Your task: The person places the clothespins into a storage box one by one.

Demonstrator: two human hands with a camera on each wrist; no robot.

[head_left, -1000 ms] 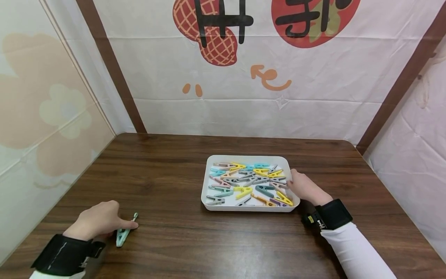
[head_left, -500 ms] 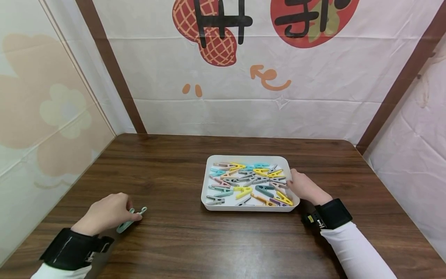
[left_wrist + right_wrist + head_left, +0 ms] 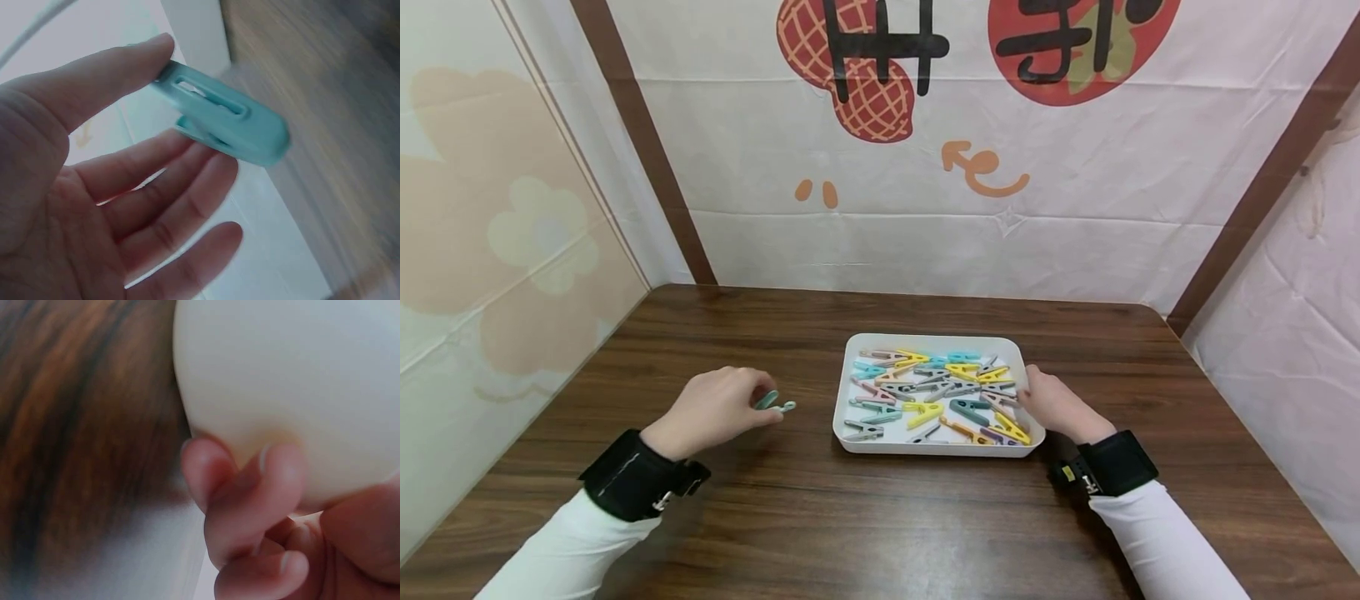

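Note:
My left hand (image 3: 718,410) is raised over the table, left of the tray. Between its thumb and fingers it pinches a mint-green plastic clothespin (image 3: 228,119), whose handle ends touch the thumb and fingertips in the left wrist view. A shallow white tray (image 3: 925,448) lies flat on the table, holding many clothespins in yellow, blue, grey, green, pink and orange. At the tray's right side, my right hand (image 3: 1063,406) grips the edge. Curled fingers (image 3: 256,500) press against the white wall in the right wrist view; the thumb shows only partly.
The dark wood-grain table (image 3: 790,517) extends around the tray. Behind it hangs a white printed fabric wall (image 3: 910,258), with more fabric at the left and right sides. A black band (image 3: 632,475) circles each wrist.
My left hand has lifted the mint-green clothespin off the table at the left and carried it right and farther back, towards the tray. My right hand and the tray have stayed in place.

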